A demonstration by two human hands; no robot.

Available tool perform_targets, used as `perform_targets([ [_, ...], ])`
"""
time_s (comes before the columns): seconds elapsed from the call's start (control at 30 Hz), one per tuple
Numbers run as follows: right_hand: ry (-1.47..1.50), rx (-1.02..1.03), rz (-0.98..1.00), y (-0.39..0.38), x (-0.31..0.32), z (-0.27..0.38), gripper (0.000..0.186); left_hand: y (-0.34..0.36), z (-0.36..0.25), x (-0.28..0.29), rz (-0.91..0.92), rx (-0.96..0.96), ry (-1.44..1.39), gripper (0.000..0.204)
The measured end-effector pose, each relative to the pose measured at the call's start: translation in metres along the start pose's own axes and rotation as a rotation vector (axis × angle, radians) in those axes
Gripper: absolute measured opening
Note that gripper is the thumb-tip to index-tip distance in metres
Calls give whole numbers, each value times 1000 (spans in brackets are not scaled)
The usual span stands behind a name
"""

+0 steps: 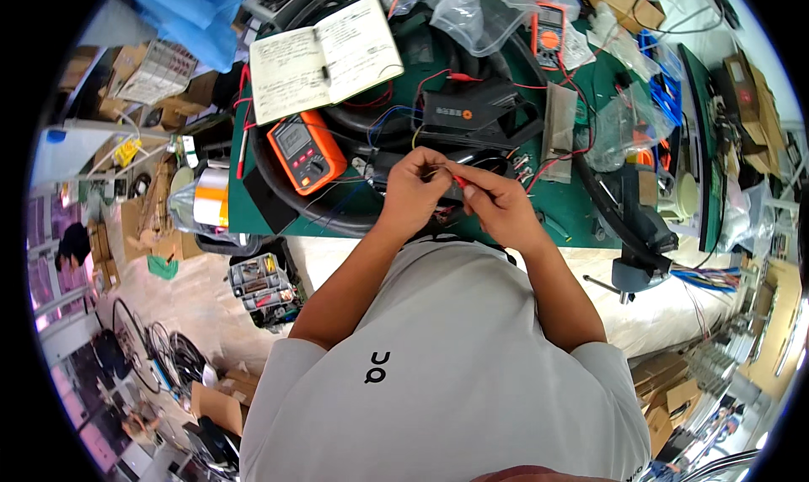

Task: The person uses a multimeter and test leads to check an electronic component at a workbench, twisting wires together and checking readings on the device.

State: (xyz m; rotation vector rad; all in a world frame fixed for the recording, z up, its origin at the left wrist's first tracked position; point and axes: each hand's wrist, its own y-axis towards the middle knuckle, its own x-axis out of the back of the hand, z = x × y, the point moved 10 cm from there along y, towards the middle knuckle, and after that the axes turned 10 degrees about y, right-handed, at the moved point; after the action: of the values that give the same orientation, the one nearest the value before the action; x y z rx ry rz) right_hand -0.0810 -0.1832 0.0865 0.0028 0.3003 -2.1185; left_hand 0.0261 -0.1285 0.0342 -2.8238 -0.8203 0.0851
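My left hand (415, 191) and my right hand (503, 206) meet over the near edge of the green bench mat. Pinched in the right fingers is a small red clip-like piece (461, 181). The left fingertips close on what looks like a thin dark wire (435, 173), mostly hidden by the fingers. Just beyond both hands lies a black plastic housing (472, 111) with an orange mark. To their left, an orange multimeter (308, 153) rests against a thick black cable (268, 174). Loose wire ends (522, 163) lie beside the right hand.
An open notebook (329, 59) lies at the back left, and a second orange multimeter (549, 34) at the back right. Clear plastic bags (628, 132) cover part of the right side. A black tool (636, 204) stands at the mat's right edge. A parts organizer (257, 280) sits below left.
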Motion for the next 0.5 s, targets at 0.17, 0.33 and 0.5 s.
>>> perform_targets([
  [0.17, -16, 6, 31, -3, -4, -5, 36, -5, 12, -2, 2, -34, -91, 6],
  [0.33, -56, 53, 29, -1, -4, -10, 35, -5, 11, 1, -13, -45, -90, 5],
  [0.5, -61, 4, 4, 1, -1, -12, 35, -4, 10, 2, -1, -39, -122, 4],
])
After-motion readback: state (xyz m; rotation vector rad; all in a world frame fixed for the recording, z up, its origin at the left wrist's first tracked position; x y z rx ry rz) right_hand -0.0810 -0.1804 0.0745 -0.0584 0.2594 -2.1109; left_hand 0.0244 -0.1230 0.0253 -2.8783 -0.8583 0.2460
